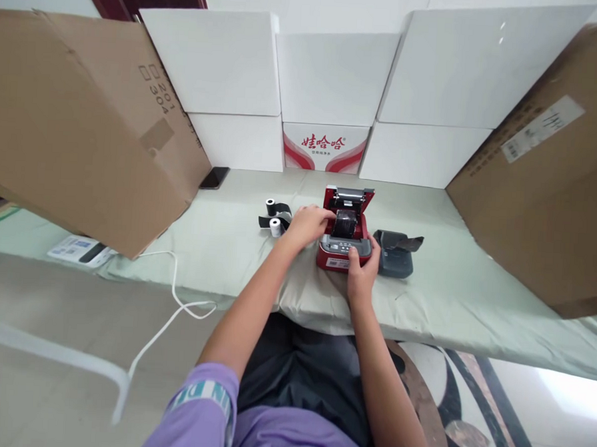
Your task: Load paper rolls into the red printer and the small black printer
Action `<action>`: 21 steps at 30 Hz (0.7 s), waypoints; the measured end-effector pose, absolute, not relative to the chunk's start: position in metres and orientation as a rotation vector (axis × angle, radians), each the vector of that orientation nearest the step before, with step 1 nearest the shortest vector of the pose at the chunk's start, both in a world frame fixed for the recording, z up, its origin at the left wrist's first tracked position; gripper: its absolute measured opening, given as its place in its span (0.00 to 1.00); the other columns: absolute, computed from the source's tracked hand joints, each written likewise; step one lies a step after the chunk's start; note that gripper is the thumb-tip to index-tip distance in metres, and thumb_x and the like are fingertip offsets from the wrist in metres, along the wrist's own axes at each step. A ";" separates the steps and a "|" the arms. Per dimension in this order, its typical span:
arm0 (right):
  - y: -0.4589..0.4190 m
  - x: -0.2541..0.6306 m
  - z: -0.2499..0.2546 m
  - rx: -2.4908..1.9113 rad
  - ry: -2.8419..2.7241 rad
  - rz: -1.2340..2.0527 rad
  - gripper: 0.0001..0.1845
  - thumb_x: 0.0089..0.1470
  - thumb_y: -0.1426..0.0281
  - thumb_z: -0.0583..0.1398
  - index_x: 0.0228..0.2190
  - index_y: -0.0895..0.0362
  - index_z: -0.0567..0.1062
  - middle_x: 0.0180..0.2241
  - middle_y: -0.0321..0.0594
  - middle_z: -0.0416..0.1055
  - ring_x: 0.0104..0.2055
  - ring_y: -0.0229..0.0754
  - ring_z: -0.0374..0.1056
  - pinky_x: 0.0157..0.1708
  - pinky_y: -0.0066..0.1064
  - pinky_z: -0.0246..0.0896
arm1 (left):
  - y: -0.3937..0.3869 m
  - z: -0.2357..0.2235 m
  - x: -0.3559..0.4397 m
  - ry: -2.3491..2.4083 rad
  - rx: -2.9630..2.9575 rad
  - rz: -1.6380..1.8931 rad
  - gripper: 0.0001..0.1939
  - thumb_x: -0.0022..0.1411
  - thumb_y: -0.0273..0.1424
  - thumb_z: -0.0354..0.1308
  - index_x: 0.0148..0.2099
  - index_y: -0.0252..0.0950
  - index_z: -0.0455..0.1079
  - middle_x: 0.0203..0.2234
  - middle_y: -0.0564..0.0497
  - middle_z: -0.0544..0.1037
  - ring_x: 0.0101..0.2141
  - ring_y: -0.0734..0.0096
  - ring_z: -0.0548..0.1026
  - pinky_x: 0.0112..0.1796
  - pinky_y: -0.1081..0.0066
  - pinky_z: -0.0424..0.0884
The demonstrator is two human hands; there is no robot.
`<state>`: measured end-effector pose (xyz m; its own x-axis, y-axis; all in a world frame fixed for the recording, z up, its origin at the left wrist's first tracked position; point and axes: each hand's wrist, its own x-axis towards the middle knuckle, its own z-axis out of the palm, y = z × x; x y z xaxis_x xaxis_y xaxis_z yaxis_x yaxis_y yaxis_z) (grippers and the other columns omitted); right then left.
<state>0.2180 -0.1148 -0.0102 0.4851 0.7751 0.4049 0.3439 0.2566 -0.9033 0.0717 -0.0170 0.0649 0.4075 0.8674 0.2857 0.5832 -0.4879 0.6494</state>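
Observation:
A red and grey portable printer stands on the cloth with its lid raised. Inside its bay sits a black paper roll. My right hand grips the printer's right front corner, thumb on top near the buttons. From the left, my left hand reaches to the open bay, fingers curled and the index fingertip close to the roll's left side. What those fingers hold, if anything, is hidden. Close to the right of the printer is a dark grey device with a black strip sticking out of it.
Small rolls with black strips lie left of the printer. A phone rests near the left cardboard box. White boxes line the back, and another cardboard box stands right. A white cable hangs over the front edge.

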 end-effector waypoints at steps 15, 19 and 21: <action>-0.113 0.218 -0.012 -1.218 -1.002 0.455 0.33 0.56 0.56 0.62 0.59 0.57 0.66 0.57 0.52 0.69 0.58 0.53 0.67 0.61 0.48 0.59 | 0.023 0.082 0.113 1.099 2.806 -0.029 0.19 0.52 0.20 0.56 0.43 0.38 0.82 0.39 0.44 0.85 0.46 0.55 0.78 0.58 0.57 0.59; -0.112 0.219 -0.013 -1.215 -1.012 0.451 0.33 0.56 0.56 0.62 0.59 0.57 0.66 0.58 0.52 0.68 0.59 0.53 0.66 0.61 0.48 0.58 | 0.017 0.090 0.100 1.051 2.555 0.244 0.17 0.56 0.25 0.59 0.47 0.40 0.81 0.40 0.48 0.85 0.46 0.59 0.79 0.58 0.59 0.62; -0.112 0.220 -0.014 -1.213 -1.015 0.452 0.33 0.56 0.57 0.62 0.59 0.57 0.66 0.59 0.52 0.67 0.60 0.53 0.65 0.62 0.48 0.58 | 0.004 0.096 0.080 1.036 2.384 0.519 0.18 0.58 0.31 0.63 0.52 0.39 0.79 0.42 0.48 0.84 0.46 0.61 0.79 0.55 0.63 0.67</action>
<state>0.2198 -0.1118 -0.0139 0.5102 0.7625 0.3978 0.2149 0.3349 -0.9174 0.0801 0.0040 0.0963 0.6403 0.7539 0.1471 0.5690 -0.5942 0.5684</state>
